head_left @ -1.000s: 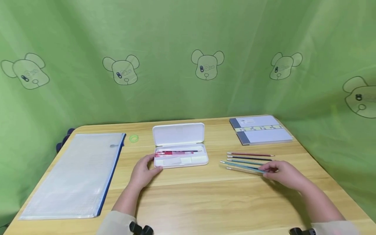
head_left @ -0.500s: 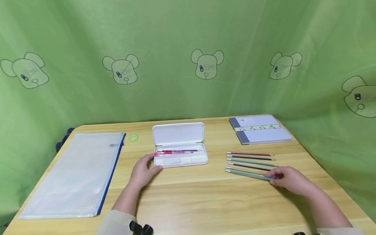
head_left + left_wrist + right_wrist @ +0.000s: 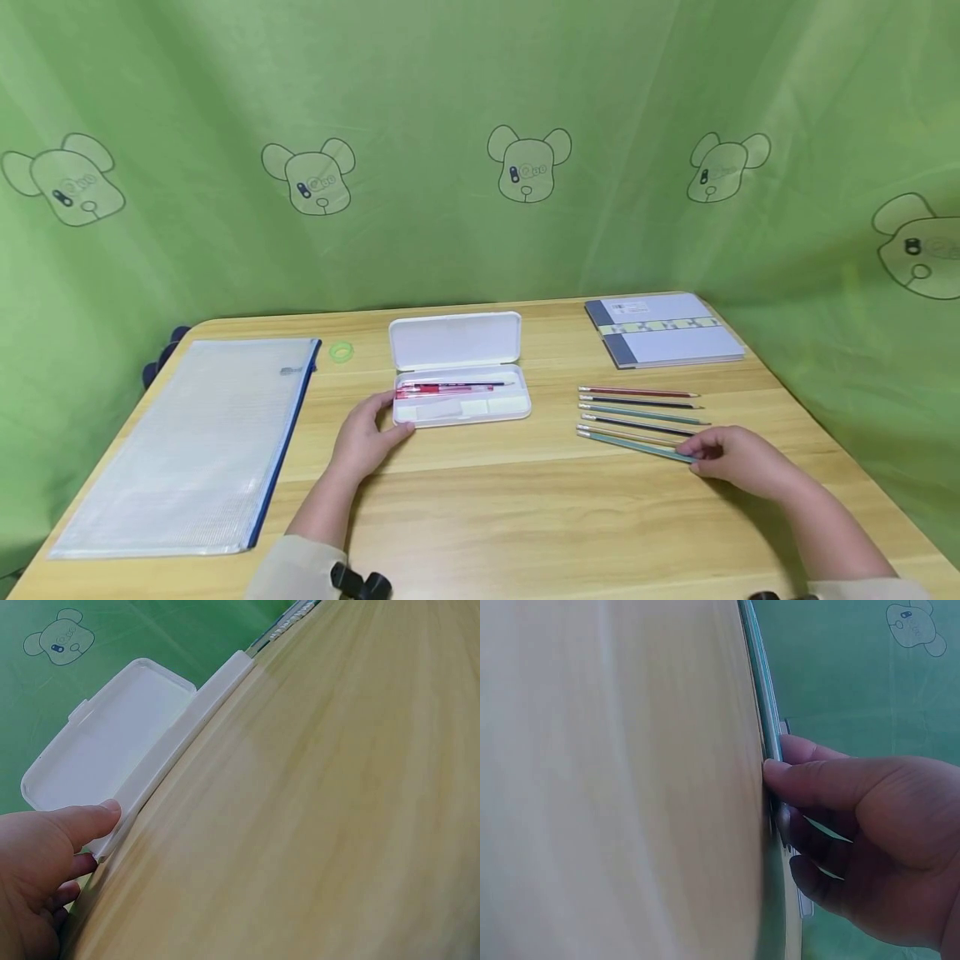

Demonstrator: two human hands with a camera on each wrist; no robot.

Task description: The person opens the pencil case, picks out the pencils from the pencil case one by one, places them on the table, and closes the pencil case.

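A white pencil case (image 3: 514, 409) lies with its lid (image 3: 455, 342) up, near the middle of the table. Inside are a red pen (image 3: 442, 389), a dark pencil (image 3: 480, 384) and a whitish block (image 3: 439, 409). My left hand (image 3: 366, 440) holds the case's left end, thumb at the front edge (image 3: 176, 746). To the right, my right hand (image 3: 738, 460) pinches the tip end of a teal pencil (image 3: 630, 444), the nearest in a row of several pencils. Behind it lie a tan pencil (image 3: 622, 434), dark pencils, another teal one and a red pencil (image 3: 637, 392). The fingertips hide the teal pencil's point.
A clear mesh zip pouch (image 3: 195, 442) with a blue edge covers the table's left side. Near it lies a green tape roll (image 3: 341, 352). A notebook (image 3: 667, 342) with a patterned band is at the back right. Green curtain (image 3: 420, 233) surrounds the table (image 3: 525, 517).
My right hand has moved the teal pencil from across the others to the near side of the row, then stayed there. The left hand has kept its place on the case.
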